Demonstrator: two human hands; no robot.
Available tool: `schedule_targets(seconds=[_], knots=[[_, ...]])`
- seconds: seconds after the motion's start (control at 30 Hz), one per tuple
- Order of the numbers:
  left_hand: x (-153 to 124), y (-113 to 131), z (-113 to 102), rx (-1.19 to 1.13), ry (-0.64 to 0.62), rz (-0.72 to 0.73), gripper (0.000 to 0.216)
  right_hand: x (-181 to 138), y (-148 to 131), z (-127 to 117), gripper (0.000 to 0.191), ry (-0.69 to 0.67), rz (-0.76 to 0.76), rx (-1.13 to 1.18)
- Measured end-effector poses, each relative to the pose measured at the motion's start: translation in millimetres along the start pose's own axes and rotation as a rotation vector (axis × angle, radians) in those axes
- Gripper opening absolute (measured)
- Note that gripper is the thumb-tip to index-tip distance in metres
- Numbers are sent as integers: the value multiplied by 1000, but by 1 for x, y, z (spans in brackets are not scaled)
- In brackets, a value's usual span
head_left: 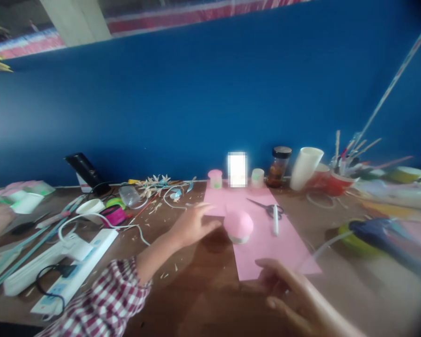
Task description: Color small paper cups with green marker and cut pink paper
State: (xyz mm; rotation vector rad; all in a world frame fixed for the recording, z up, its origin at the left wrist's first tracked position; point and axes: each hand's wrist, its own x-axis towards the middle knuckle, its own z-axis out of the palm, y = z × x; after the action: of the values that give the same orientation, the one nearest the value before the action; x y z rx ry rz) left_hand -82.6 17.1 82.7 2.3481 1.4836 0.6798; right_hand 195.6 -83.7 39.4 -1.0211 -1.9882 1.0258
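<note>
The left hand (192, 226) is held with its grip wide, just beside the pink-domed cup (238, 225), which is stood at the left edge of pink paper (266, 252). By the right hand (295, 286), blurred, nothing is gripped, its fingers parted.

Mid-frame, a pink dome-topped cup (238, 225) sits on the left edge of rectangular pink paper (261, 243) — black-handled metal scissors (267, 207) behind, right.

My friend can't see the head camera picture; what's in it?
A bare left hand and bare right hand are near a smooth pink dome at the edge of pink paper. Dark scissors and a slim white stick lie on the paper.
</note>
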Motion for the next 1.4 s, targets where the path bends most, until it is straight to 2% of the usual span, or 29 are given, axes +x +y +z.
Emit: schedule_targets(seconds=[0.07,0.17,0.3,0.5,0.7,0.87,0.97,1.13,1.23,1.4], knots=[[5,9,16,-66,-64,59,57,-2,1,1,42,-35,-8,-43],[13,18,34,-103,-84,90,70,-6,-4,0,43,-36,17,-105],[23,24,48,-130,-66,116,61,-11,-16,-3,42,19,36,-138],[29,24,52,-124,-86,119,47,-19,-13,0,43,44,61,-149],[30,24,53,-89,-126,107,53,-20,-10,2,43,15,104,-155],[30,25,50,-120,-114,96,60,-17,-8,0,44,9,48,-144],[28,20,47,-205,-26,57,50,-8,-3,-2,39,45,40,-168],[18,-2,55,-451,120,-158,42,23,8,-10,33,188,141,-199],[10,-13,63,-557,120,-200,41,47,19,-14,35,244,188,-152],[2,-9,69,-693,33,-185,49,76,36,-8,46,204,238,-24]])
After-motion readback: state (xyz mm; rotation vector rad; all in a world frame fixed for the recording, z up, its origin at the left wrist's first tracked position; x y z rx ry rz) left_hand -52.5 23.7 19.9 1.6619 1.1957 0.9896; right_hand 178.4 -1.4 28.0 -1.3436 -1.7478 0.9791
